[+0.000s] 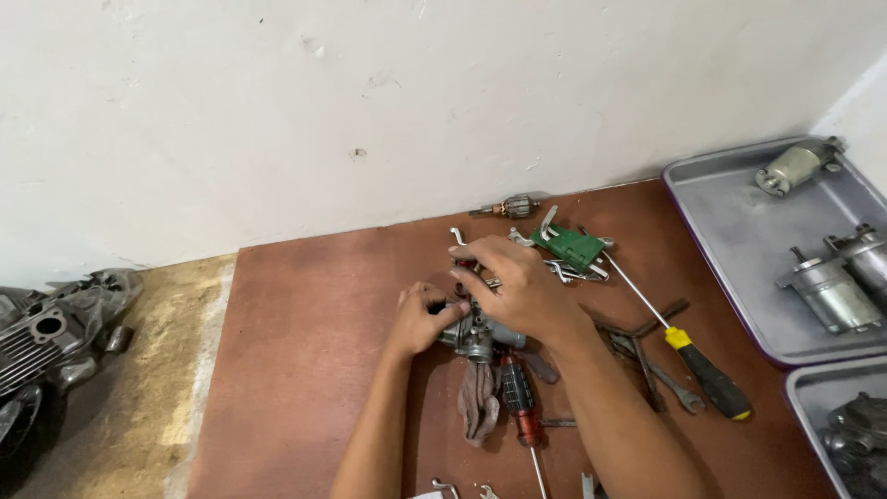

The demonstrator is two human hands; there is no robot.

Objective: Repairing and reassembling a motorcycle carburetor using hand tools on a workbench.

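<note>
On the brown board (pixel 305 351), both hands, left hand (pixel 420 319) and right hand (pixel 517 286), apparently hold a metal carburettor (pixel 476 337).

Bare forearms and hands (pixel 480 300), no sleeves showing.

I'm in a repair workshop. Spanners (pixel 667 381) and screwdrivers (pixel 679 344) litter my counter (pixel 305 351); starter motors (pixel 829 291) fill trays (pixel 739 231) right, an engine block (pixel 51 333) left.

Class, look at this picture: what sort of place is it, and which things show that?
Probably a small motor repair workshop: screwdrivers and spanners lie on the board, starter motors sit in a metal tray, and both hands work on a carburettor-like part.
</note>
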